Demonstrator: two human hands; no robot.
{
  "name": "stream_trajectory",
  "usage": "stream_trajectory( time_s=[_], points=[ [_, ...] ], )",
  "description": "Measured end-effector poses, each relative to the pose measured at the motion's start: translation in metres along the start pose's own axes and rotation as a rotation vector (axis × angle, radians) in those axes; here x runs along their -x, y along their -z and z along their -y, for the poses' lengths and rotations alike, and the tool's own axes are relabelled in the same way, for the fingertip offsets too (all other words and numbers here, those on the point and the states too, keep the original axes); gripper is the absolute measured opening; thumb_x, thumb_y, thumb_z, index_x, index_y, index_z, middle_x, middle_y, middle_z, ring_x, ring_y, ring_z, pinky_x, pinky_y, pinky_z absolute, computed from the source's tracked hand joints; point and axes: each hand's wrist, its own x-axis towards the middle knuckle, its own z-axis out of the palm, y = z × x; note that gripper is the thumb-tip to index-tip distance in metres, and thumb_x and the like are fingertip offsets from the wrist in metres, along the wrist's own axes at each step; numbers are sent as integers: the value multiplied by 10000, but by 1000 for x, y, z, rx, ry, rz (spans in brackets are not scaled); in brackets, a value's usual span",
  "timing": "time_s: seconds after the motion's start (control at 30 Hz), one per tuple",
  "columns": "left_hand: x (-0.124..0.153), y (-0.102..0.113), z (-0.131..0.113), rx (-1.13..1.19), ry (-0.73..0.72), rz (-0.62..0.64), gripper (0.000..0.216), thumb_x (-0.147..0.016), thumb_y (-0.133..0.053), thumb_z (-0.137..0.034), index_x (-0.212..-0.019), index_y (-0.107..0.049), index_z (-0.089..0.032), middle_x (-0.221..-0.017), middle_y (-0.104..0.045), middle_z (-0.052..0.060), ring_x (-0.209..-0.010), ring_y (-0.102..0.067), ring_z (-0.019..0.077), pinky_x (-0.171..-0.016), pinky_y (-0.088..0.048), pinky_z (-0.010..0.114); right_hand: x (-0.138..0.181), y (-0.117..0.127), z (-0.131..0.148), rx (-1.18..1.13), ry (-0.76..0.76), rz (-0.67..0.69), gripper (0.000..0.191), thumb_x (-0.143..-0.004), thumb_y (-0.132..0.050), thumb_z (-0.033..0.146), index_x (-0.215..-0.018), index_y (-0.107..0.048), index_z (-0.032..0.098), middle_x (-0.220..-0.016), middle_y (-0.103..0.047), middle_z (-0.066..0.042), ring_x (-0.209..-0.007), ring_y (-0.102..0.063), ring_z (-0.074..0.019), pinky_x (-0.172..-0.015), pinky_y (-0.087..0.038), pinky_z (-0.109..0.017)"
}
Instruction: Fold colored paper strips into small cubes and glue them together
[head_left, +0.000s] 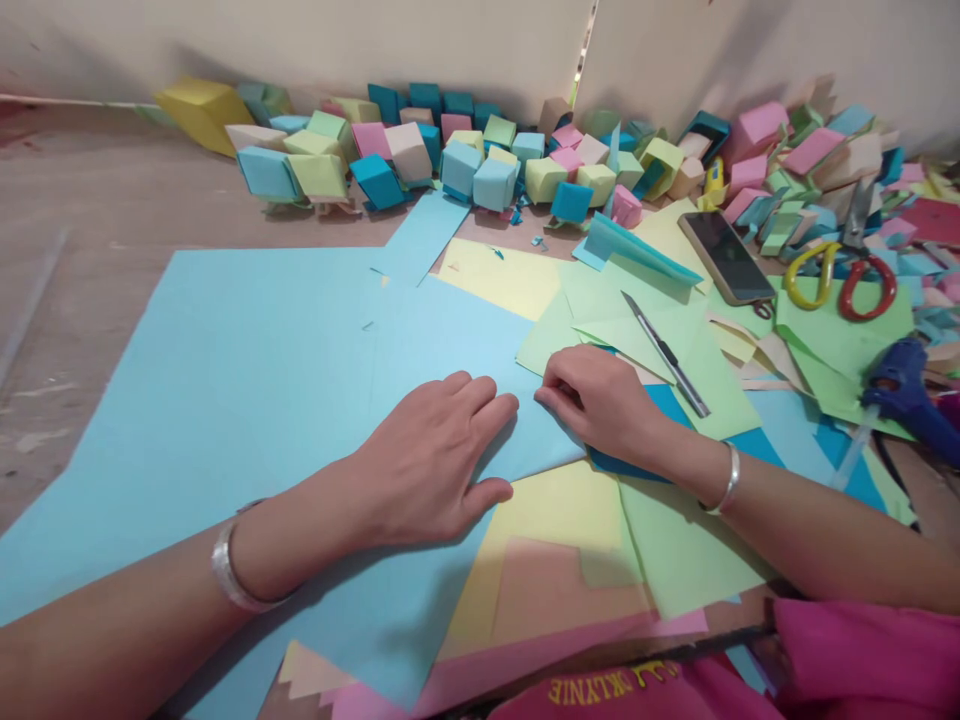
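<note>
A large light blue paper sheet [247, 360] is spread on the table, with another piece of light blue paper showing below it. My left hand [427, 460] lies flat on the sheet, fingers stretched forward and thumb apart. Close to it, over the sheet's right corner, my right hand [596, 395] is closed with its fingers curled in. Whatever those fingers hold, if anything, is hidden. A craft knife [667, 355] rests on green paper [720, 385] just right of that hand. Dark blue paper [622, 465] shows under the right wrist.
Small folded paper boxes [405, 150] line the wall at the back. To the right are a phone [726, 255], scissors [844, 270] with yellow and red handles, and a blue glue gun [904, 390]. Yellow paper [555, 510] and pink paper [525, 655] lie near the front edge.
</note>
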Motion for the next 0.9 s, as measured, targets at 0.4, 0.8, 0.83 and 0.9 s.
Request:
stream_trajectory(
  time_s=[0.4, 0.8, 0.83, 0.9],
  points=[
    [-9, -4, 6, 26, 60, 2, 326, -909, -528, -470, -1043, -540, -173, -934, -577, 74, -839, -497, 237, -701, -367, 341, -1, 0, 1, -3, -4, -3, 165, -868, -563, 195, -723, -485, 190, -675, -512, -5, -678, -429, -158, -626, -284, -288],
    [-2, 17, 26, 127, -44, 157, 605, -761, -750, -321, -1309, -517, -424, -923, -549, 19, -814, -523, 199, -634, -332, 274, 0, -3, 4, -88, 55, -164, 181, -915, -528, 226, -741, -561, 187, -706, -579, -26, -702, -473, -156, -681, -365, -293],
    [-2, 18, 26, 125, -32, 163, 610, -753, -757, -319, -1307, -523, -424, -921, -552, 19, -806, -525, 200, -626, -328, 273, -1, -4, 3, -87, 59, -165, 184, -921, -528, 234, -748, -570, 186, -712, -588, -28, -710, -482, -158, -689, -372, -296],
    [-3, 19, 27, 108, -35, 158, 619, -746, -763, -324, -1310, -526, -420, -921, -559, 23, -786, -524, 199, -611, -317, 274, -2, -5, 0, -90, 55, -158, 180, -917, -551, 242, -749, -581, 184, -705, -594, -25, -700, -494, -156, -676, -382, -297]
  ],
)
